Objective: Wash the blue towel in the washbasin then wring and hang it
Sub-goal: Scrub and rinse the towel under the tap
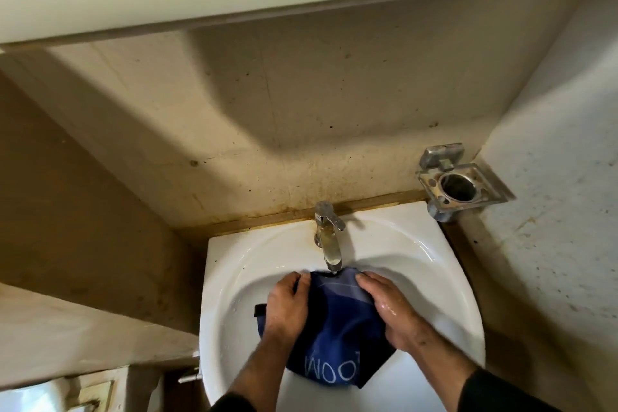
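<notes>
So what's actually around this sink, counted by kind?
Towels: 1, the blue towel
Taps: 1, the tap
Washbasins: 1, the washbasin
Wall holders: 1, the metal holder
Hands: 2, left hand, right hand
Total: 6

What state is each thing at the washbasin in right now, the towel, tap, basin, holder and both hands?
blue towel: wet-looking, bunched in the basin under the spout
tap: flow too faint to tell
washbasin: wet, holds the towel
wall holder: ring empty
left hand: grips the towel
right hand: wet, grips the towel
</notes>
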